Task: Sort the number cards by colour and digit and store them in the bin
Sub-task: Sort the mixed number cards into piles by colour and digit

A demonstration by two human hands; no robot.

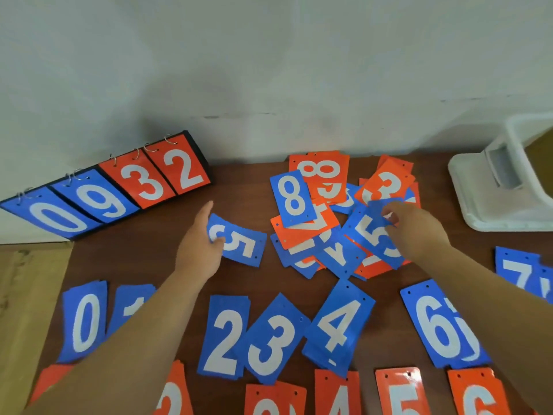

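My left hand point(199, 239) holds one end of a blue 5 card point(239, 242) just above the brown table point(143, 235). My right hand point(414, 226) pinches another blue 5 card point(372, 232) on top of a mixed heap of blue and orange cards point(323, 223). Sorted blue cards lie in a row near me: 0 point(85, 322), 1 point(131, 304), 2 point(226, 336), 3 point(273, 339), 4 point(339, 324), 6 point(440, 327), 7 point(519, 274). Below them runs a row of orange cards, including 4 point(336, 396), 5 point(402, 392) and 6 point(478, 393), cut off by the frame.
A flip scoreboard point(104, 190) showing 0 9 3 2 leans at the back left against the white wall. The white plastic bin point(508, 178) stands at the back right corner. A cardboard surface point(27, 295) borders the table on the left.
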